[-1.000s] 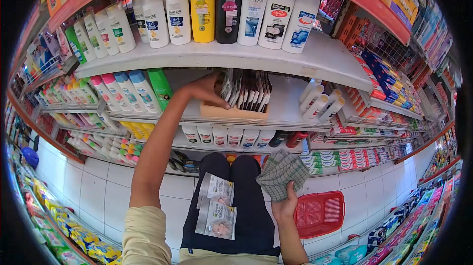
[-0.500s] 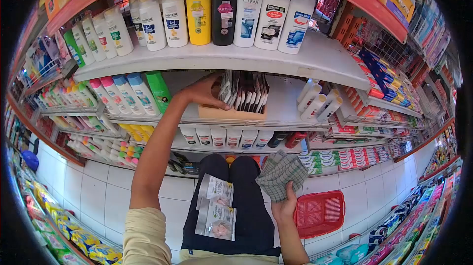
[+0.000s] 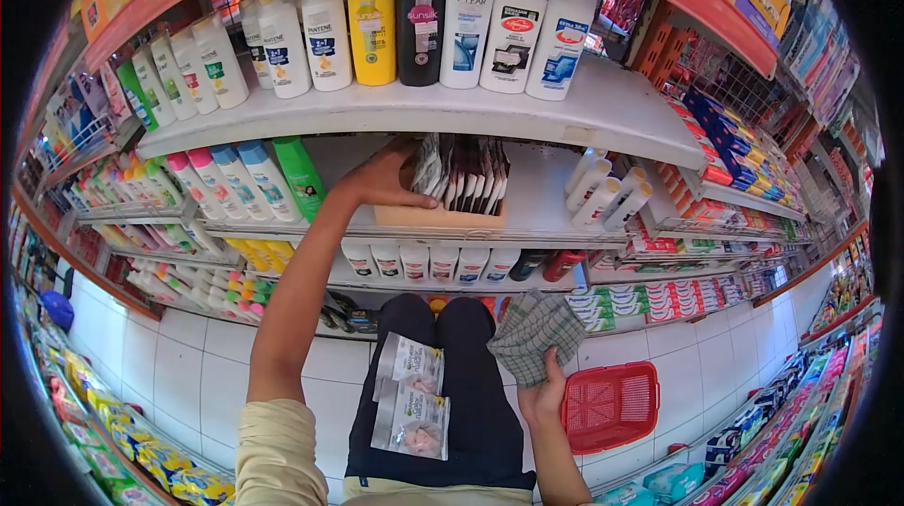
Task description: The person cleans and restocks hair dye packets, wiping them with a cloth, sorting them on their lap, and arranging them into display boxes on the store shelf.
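Observation:
On the middle shelf stands an open cardboard box (image 3: 443,217) packed with upright sachets (image 3: 476,176). My left hand (image 3: 391,178) grips the box's left end, its thumb over the front edge beside the sachets and the other fingers hidden behind. Low on the right, my right hand (image 3: 543,391) holds a folded green checked cloth (image 3: 537,337) between thumb and fingers. Two silvery sachet packs (image 3: 412,423) lie on my dark-trousered lap, one partly over the other.
Shampoo bottles (image 3: 373,31) line the upper shelf (image 3: 414,115) above the box. White bottles (image 3: 598,197) stand to its right, and a green bottle (image 3: 298,176) to its left. A red basket (image 3: 610,407) sits on the tiled floor at the right.
The shelves and the box appear slightly further left in view. My left hand keeps its hold on the box, and my right hand still has the cloth.

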